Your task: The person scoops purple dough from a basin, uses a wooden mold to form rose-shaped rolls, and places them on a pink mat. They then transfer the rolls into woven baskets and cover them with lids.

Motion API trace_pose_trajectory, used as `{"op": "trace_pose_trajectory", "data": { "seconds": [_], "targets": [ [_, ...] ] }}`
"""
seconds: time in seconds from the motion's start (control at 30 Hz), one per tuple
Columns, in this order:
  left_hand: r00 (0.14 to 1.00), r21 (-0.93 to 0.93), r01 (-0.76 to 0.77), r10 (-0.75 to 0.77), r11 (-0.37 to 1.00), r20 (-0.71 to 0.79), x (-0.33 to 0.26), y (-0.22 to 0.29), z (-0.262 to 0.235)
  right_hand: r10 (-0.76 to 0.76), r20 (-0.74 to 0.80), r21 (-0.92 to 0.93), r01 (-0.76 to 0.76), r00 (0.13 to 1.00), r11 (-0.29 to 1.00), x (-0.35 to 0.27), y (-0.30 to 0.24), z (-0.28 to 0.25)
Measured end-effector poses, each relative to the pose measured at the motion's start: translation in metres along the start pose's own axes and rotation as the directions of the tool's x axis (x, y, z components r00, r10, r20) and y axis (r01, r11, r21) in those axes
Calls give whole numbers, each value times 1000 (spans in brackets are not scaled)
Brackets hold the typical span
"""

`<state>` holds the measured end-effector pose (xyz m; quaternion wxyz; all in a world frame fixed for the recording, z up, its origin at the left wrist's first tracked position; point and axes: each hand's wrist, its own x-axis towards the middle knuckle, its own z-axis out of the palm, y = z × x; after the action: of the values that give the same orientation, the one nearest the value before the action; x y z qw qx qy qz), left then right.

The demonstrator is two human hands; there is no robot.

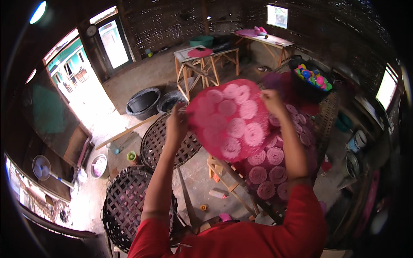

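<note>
A round pinkish-red mesh sheet [263, 124] is held up, tilted, between my two hands. Several pale pink spiral coils [254, 134] cover its face, some blurred or dimmer on the left side. My left hand [176, 122] is closed on the sheet's left edge. At the upper right edge, my right hand [272, 102] pinches the rim. Just below and to the right, more pink coils [258, 175] lie in rows on dark magenta mesh [247, 165], partly hidden by the raised sheet and my right forearm.
Dark woven baskets [116, 210] [150, 144] stand at my left. Black tubs [144, 104] sit beyond them. A wooden table [217, 51] stands further back. Bright coloured pieces fill a dark basket [297, 84] at far right. A bottle [217, 194] lies on the floor.
</note>
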<state>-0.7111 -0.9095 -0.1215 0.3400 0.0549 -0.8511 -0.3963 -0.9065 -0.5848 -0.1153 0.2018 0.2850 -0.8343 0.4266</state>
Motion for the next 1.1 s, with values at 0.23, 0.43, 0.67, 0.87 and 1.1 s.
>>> {"op": "trace_pose_trajectory", "data": {
  "seconds": [0.23, 0.43, 0.67, 0.87, 1.1],
  "targets": [
    [953, -613, 300, -199, 731, 230, 143, 54, 136, 631, -150, 365, -550, 761, 751, 13, 119, -136],
    [950, -510, -43, 194, 859, 246, 46, 14, 43, 471, -245, -494, -527, 847, 692, -65, 142, -135],
    [942, -187, 330, -311, 925, 125, -150, -38, -152, -64, 242, 145, 29, 968, 989, -53, 12, 50],
    [803, 164, 565, -493, 809, -334, -336, -47, -266, -371, 574, 411, 135, 730, 902, -124, -182, 218],
    [551, 213, 780, -486, 589, -678, -486, -12, -279, -669, 724, 560, 423, 169, 713, -251, -300, 341]
  ]
}}
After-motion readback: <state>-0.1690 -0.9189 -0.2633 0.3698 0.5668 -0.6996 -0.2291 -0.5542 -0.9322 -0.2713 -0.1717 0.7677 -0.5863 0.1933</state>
